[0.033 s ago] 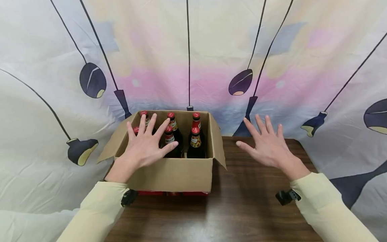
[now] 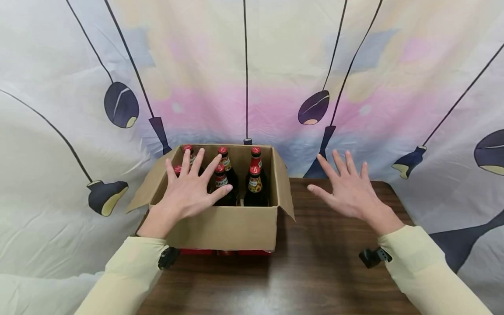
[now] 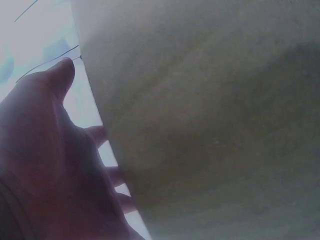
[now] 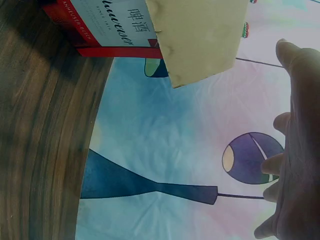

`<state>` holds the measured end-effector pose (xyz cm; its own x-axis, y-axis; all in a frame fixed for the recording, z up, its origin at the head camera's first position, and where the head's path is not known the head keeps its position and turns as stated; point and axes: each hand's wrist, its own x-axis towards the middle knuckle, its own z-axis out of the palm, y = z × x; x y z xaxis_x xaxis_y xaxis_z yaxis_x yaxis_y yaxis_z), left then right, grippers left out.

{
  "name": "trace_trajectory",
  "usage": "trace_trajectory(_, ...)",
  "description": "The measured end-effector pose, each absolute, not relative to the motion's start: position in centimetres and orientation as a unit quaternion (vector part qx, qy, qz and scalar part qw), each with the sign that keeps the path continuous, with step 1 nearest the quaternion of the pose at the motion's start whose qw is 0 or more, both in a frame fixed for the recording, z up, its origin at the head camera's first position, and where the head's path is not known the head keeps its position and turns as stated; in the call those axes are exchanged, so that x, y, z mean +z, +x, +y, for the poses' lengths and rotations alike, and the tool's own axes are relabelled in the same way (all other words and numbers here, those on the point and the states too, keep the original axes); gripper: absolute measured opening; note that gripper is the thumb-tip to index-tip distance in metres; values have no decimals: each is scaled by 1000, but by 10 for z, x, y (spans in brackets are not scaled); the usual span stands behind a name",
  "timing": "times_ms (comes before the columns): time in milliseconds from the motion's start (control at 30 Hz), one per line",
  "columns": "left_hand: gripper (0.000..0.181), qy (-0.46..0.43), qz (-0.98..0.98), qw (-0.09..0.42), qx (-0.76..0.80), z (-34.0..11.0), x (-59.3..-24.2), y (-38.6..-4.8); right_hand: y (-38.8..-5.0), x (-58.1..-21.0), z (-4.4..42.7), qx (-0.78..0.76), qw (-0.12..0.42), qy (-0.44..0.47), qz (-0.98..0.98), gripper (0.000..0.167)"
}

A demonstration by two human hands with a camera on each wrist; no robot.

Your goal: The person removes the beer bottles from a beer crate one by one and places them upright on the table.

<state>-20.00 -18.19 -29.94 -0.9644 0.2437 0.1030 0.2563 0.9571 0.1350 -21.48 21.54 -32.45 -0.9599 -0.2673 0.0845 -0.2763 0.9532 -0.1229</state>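
An open cardboard box [image 2: 224, 227] stands on the table, holding several dark bottles [image 2: 255, 186] with red caps and printed neck labels. Over its left part my left hand [image 2: 189, 190] is spread palm down, hiding some of the bottles; it grips nothing. In the left wrist view, the box's cardboard wall [image 3: 200, 125] fills most of the picture beside that hand. To the right of the box, my right hand [image 2: 348, 188] hovers above the table with fingers apart and nothing held. The right wrist view shows the box's printed red-and-white side [image 4: 117, 25] and a raised flap [image 4: 205, 40].
The dark wooden table [image 2: 315, 271] extends right and in front of the box. Behind it hangs a pale cloth [image 2: 283, 57] printed with lamps. The box's right flap [image 2: 285, 188] sticks outward toward my right hand. Each wrist wears a small black device [image 2: 372, 257].
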Motion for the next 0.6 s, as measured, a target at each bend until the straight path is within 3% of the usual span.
trace_trajectory(167,90,-122,-987,51,-95,-193,-301,-196,-216,-329,205,149,76,157,-973,90)
trace_trajectory(300,95,-89,-985,84,-123,-217,-302,-189,-219,-335,183,341,110,170,-918,69)
trace_trajectory(433,97,-3,-979,111,-172,-250,-312,-179,-226,-340,152,502,74,167,-845,51)
trace_trajectory(600,90,55,-957,87,-273,-271,-339,-171,-236,-350,126,529,18,168,-831,53)
